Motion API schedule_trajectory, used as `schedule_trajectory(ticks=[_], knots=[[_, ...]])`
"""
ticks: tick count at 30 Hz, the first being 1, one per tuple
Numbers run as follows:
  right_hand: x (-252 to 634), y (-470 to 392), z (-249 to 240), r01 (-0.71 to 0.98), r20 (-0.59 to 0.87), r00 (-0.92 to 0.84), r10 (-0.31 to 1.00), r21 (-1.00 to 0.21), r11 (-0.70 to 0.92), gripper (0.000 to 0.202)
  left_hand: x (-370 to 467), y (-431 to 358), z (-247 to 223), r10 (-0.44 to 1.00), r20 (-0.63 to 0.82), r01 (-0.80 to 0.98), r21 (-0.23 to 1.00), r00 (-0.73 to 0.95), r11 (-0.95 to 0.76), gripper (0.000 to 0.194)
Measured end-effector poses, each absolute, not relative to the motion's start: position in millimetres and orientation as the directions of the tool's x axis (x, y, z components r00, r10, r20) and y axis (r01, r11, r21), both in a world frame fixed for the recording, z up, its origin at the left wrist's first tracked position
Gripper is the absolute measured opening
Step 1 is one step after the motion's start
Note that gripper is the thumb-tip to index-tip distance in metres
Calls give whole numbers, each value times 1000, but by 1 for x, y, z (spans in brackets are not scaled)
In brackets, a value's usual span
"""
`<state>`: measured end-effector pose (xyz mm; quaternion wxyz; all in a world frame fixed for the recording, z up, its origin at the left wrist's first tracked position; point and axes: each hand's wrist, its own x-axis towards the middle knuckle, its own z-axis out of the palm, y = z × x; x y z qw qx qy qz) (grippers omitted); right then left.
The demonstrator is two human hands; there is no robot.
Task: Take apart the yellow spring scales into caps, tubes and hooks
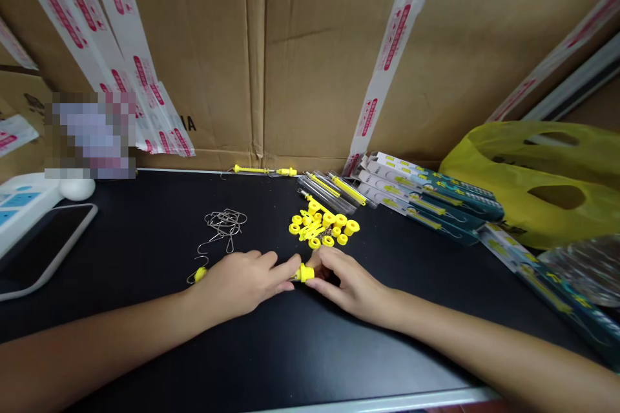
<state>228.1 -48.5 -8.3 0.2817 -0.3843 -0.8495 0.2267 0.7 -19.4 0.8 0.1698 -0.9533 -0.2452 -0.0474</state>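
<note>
Near the middle of the black table, my left hand is closed around a slim device, whose yellow end and wire hook stick out at the left. At the device's other end is a yellow cap, pinched by the fingers of my right hand. Most of the device's body is hidden under my left hand. Just beyond my hands lies a pile of small yellow plastic parts with some dark springs. A tangle of metal wire hooks rests behind my left hand.
Clear tubes and a finished-looking yellow device lie at the back edge. Green and white boxes and a yellow bag are at the right. A phone and white power strip are at the left. Cardboard stands behind.
</note>
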Motion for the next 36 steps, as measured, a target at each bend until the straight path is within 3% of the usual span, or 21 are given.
schedule_trajectory(ticks=[15,22,29,36], knots=[[228,-43,-6,597,284,-508,813,-565,570,20,1,-10,-3,430,310,510,-255,848,-821,36],[229,-38,-14,574,310,-455,835,-614,541,9,1,-9,-3,471,279,537,-248,837,-806,25],[229,-41,-13,584,289,-450,845,-621,523,14,0,-9,-2,461,300,533,-233,835,-814,23],[228,-42,-6,641,271,-470,840,-549,536,18,0,-8,-3,478,318,551,-203,819,-809,23]])
